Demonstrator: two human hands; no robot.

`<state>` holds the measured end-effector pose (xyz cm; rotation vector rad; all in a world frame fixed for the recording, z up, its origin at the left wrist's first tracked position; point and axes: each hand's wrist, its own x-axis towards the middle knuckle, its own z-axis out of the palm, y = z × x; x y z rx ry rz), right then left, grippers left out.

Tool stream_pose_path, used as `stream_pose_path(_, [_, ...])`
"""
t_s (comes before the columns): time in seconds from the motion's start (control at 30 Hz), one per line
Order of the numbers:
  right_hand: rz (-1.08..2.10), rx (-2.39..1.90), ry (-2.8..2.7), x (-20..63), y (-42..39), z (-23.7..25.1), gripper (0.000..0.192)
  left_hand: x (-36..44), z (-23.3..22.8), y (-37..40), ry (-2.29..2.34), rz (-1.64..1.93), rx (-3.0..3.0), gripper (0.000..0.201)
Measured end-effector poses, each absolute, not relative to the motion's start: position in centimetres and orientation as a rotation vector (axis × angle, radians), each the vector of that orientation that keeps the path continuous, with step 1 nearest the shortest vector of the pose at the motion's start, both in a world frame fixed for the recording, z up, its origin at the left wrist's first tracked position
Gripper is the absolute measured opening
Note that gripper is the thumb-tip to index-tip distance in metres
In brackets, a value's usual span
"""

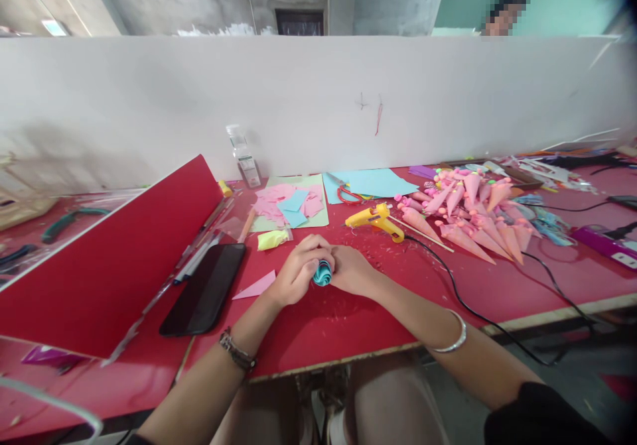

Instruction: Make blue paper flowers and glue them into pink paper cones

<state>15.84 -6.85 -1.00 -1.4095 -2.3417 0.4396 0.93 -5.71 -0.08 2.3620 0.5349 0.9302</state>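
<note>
A small blue paper roll (323, 273), its end showing spiral layers, is held between my two hands above the red table near its front edge. My left hand (297, 271) is closed round the roll, thumb along its near side and fingers curled over the top. My right hand (352, 270) presses against the roll from the other side; it is closed, with its fingertips mostly hidden. A pink paper triangle (256, 286) lies left of my left hand. Beyond my hands are a lump of yellow material in clear wrap (272, 239) and a yellow glue gun (375, 219).
A pile of pink cones (472, 209) lies at right, near a purple power strip (607, 247). Red-handled scissors (348, 195) touch blue sheets (385, 183). Pink scraps (266, 199) cover a pale sheet (319, 218). A phone (205, 289) and leaning red board (134, 253) stand left.
</note>
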Motion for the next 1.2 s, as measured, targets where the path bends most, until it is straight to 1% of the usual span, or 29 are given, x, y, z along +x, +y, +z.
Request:
stream_pose_path(0.2, [0.433,-1.422,-2.351,15.8,-6.8,-0.9,0.024,0.9,0.0,-5.7,0.524,0.933,2.352,0.049])
stream_pose_path(0.5, [0.497,-1.356,-2.269,15.9,-6.9,-1.0,0.016,0.9,-0.3,-5.6,0.484,1.065,2.304,0.045])
stream_pose_path(0.63, [0.535,-1.287,-2.242,16.0,-6.8,-1.2,0.011,0.8,-0.6,-5.4,0.466,1.135,2.355,0.053])
stream_pose_path(0.7, [0.54,-1.266,-2.229,16.0,-6.6,-1.5,0.008,0.9,-0.6,-5.4,0.496,1.128,2.431,0.054])
stream_pose_path(0.77, [0.509,-1.213,-2.251,16.1,-6.4,-1.9,0.007,1.0,-0.5,-5.5,0.552,1.103,2.514,0.048])
stream_pose_path(0.93, [0.486,-1.188,-2.281,16.1,-6.1,-2.2,0.01,1.3,-0.4,-5.7,0.654,1.065,2.611,0.019])
stream_pose_path(1.03, [0.526,-1.23,-2.252,15.9,-6.3,-1.9,0.013,1.4,-0.5,-5.6,0.667,1.095,2.638,0.015])
stream_pose_path(1.2, [0.543,-1.252,-2.264,15.9,-6.2,-2.0,0.011,1.5,-0.5,-5.7,0.656,1.185,2.631,0.014])
